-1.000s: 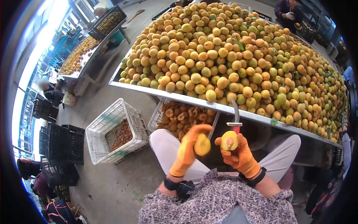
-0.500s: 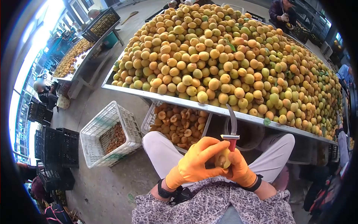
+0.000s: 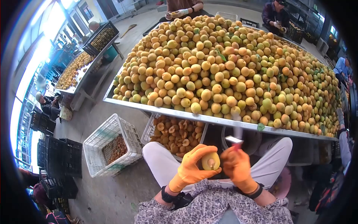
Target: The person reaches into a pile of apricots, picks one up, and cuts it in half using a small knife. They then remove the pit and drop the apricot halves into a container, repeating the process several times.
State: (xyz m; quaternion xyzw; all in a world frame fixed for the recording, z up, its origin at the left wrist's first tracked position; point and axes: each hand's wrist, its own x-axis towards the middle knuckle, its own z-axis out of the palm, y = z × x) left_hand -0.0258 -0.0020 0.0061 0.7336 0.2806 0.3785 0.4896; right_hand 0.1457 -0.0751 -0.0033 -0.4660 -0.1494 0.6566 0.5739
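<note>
My left hand, in an orange glove, is closed around a cut apricot. Its pale yellow flesh faces up with the brown pit showing in the middle. Just to the right, my right hand, gloved alike, grips a knife with a red handle and a shiny metal collar. The blade points away from me and is smeared by motion. Knife and apricot are apart. Beyond my hands a large heap of whole apricots covers a metal-edged table.
Under the table edge stands a crate of apricot halves. Left of it is a white crate with brown pieces inside. A dark bucket sits beyond my right hand. Black crates are stacked at left. Other people work around the table.
My right hand with the knife has moved off the apricot to the right. My left hand has shifted slightly left with the apricot. The view has tilted up, showing more of the people behind.
</note>
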